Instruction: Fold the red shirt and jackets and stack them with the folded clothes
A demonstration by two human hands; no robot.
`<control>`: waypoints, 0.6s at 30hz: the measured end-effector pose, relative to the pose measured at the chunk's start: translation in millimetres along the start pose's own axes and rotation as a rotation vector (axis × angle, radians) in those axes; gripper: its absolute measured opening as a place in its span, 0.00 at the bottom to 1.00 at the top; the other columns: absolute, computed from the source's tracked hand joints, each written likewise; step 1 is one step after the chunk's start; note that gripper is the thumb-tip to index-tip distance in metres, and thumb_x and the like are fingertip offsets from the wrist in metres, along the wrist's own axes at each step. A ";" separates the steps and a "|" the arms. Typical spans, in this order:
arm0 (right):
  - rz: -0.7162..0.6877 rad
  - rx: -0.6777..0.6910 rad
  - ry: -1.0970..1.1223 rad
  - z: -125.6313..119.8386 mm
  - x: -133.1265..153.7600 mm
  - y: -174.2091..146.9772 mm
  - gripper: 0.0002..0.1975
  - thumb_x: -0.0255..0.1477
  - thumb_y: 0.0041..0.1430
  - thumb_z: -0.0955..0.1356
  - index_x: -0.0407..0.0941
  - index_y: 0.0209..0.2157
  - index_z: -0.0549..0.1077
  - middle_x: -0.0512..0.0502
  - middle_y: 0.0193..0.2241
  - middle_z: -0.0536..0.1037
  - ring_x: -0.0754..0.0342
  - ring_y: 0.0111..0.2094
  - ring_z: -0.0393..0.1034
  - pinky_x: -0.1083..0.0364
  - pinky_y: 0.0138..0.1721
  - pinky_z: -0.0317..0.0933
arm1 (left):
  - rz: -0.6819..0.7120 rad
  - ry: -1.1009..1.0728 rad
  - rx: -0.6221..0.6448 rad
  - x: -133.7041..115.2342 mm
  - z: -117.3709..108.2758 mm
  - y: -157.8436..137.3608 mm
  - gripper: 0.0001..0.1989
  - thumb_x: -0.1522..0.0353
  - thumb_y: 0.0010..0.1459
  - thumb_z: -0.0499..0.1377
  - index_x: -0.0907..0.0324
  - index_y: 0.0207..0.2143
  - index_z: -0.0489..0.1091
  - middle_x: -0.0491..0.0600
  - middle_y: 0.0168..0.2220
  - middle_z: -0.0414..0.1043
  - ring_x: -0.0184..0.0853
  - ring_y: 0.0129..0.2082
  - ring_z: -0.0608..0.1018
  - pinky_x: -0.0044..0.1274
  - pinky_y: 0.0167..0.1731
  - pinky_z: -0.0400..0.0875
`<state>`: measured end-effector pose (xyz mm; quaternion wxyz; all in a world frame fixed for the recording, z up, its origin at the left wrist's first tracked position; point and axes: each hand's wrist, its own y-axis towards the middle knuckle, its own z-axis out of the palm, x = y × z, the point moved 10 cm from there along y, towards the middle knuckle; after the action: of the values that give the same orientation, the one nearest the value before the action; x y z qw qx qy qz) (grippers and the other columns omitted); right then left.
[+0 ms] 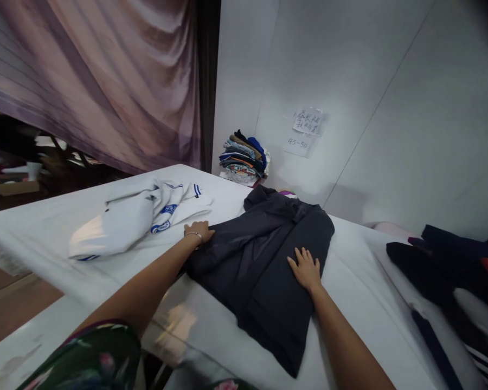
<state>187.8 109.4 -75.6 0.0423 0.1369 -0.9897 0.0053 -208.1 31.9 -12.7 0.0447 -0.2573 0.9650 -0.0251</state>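
Note:
A dark grey long-sleeved garment [264, 244] lies spread over the white table, its bunched far end toward the wall and its hem hanging toward me. My left hand [199, 232], with a thin bracelet at the wrist, is closed on the garment's left edge, fingers curled. Flat on the right part of the cloth rests my right hand [307, 269], fingers spread and holding nothing. To the left of my left hand lies a crumpled white garment [134, 219] with blue stripes and blue printing.
A stack of folded clothes [244, 157] stands against the grey wall [350, 81], where handwritten paper signs [307, 122] hang. Dark clothes [427, 271] are heaped at the right. A pinkish curtain [126, 70] drapes behind the white table [117, 276]. The table's left edge drops to a brownish floor.

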 end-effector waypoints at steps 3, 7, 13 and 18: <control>-0.004 -0.011 0.017 -2.6 1.0 -0.7 0.32 0.47 0.64 0.52 0.44 0.64 0.52 0.39 0.65 0.50 0.43 0.65 0.40 0.39 0.61 0.35 | -0.036 0.048 0.049 15.7 8.0 7.3 0.20 0.60 0.56 0.55 0.61 0.47 0.71 0.62 0.53 0.69 0.51 0.52 0.71 0.41 0.47 0.65; -0.003 -0.012 0.043 -5.3 1.9 -1.6 0.33 0.47 0.64 0.52 0.45 0.64 0.53 0.39 0.65 0.50 0.44 0.66 0.40 0.40 0.61 0.34 | 0.037 0.114 0.034 7.9 -4.7 7.8 0.14 0.64 0.55 0.55 0.58 0.42 0.74 0.58 0.49 0.72 0.47 0.50 0.72 0.36 0.46 0.65; -0.001 -0.018 0.084 -4.8 1.0 -0.5 0.33 0.48 0.63 0.51 0.45 0.64 0.53 0.40 0.65 0.50 0.44 0.66 0.40 0.40 0.61 0.33 | 0.230 0.201 -0.147 -43.3 -67.5 -39.3 0.15 0.66 0.59 0.49 0.61 0.39 0.73 0.59 0.46 0.71 0.46 0.49 0.72 0.34 0.46 0.63; 0.000 -0.022 0.091 -4.4 0.0 0.6 0.33 0.48 0.63 0.52 0.45 0.64 0.54 0.40 0.65 0.50 0.44 0.66 0.39 0.40 0.61 0.33 | 0.587 0.116 -0.087 -151.4 -43.9 -147.0 0.14 0.66 0.60 0.47 0.59 0.35 0.72 0.53 0.39 0.72 0.38 0.35 0.77 0.27 0.32 0.68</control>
<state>188.0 110.1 -71.2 0.0888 0.1361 -0.9867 0.0005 -9.0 -18.8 52.6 -0.0161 0.0327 0.9992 0.0158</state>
